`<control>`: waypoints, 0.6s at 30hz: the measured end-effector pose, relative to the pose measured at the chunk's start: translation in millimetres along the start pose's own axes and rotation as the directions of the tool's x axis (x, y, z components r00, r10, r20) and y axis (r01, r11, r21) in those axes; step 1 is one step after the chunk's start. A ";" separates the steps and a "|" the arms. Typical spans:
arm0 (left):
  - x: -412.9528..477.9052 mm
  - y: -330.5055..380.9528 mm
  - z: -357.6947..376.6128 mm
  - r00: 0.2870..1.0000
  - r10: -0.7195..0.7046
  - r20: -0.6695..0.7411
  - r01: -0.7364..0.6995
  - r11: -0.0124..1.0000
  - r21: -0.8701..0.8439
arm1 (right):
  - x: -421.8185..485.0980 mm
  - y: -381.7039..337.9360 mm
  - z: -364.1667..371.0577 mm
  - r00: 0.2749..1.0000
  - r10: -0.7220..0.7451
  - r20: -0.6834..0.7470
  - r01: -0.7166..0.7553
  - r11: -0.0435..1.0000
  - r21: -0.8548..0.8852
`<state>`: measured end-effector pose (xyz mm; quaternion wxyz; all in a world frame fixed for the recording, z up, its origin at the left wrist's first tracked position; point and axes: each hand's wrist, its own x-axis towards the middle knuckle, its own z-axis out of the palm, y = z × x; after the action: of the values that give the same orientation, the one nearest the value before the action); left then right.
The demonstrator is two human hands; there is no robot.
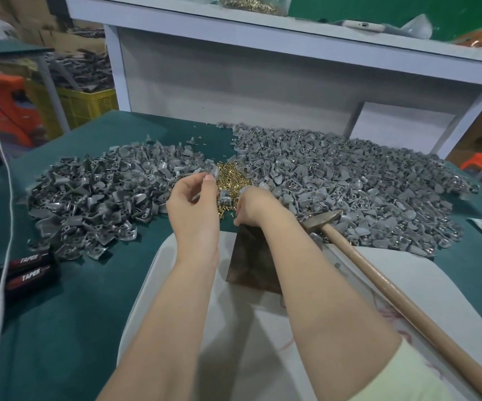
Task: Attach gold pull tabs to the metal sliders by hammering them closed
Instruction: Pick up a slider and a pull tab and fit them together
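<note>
The grip of the left hand [193, 198] pinches a metal slider [213, 171] beside the gold pull tabs [231, 176] heaped on the counter [74, 314], while the grip of the right hand [253, 205] cannot be told; a loosely seated tab could drop before the hammer [322, 219] strikes.

Both arms reach forward from the bottom edge: left forearm [161, 314] and right forearm [326, 285] are bare and converge slightly toward the hands. The left hand [193, 204] is raised a little with the palm turned inward. Its fingers are curled, and thumb and index tip pinch a small grey slider [213, 170] at the top. The right hand [255, 208] is just beside it, not touching, back of hand up, wrist dipped, fingers curled forward and down. Its fingertips are hidden behind the hand, so can't tell if they hold anything. Right thumb sits low on the inner side. A pale sleeve [407, 377] covers the right arm near the elbow.
</note>
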<state>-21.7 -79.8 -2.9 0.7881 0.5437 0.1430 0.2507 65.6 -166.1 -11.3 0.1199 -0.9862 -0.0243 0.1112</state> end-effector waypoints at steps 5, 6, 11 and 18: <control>-1.1 0.9 0.9 1.000 -0.017 0.013 0.017 0.999 0.032 | -0.1 0.0 1.9 0.999 -0.001 -0.038 0.001 1.000 0.008; -1.4 1.0 0.9 1.000 -0.018 0.014 0.018 0.999 0.036 | -1.1 0.5 1.5 0.999 -0.002 -0.034 0.003 1.000 0.006; -1.6 1.2 -0.4 1.000 -0.003 0.028 0.001 0.998 0.066 | -4.4 -3.3 -2.3 0.997 -0.013 -0.077 0.016 0.999 0.029; -9.3 -7.2 2.6 0.887 0.016 0.461 -0.217 0.896 0.386 | -48.7 31.9 -25.3 0.930 0.018 -0.366 0.232 0.745 0.625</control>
<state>-26.4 -89.0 -9.1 0.6440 0.7535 -0.0240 0.1298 24.5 -206.5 15.3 0.4680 -0.8806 -0.0192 -0.0713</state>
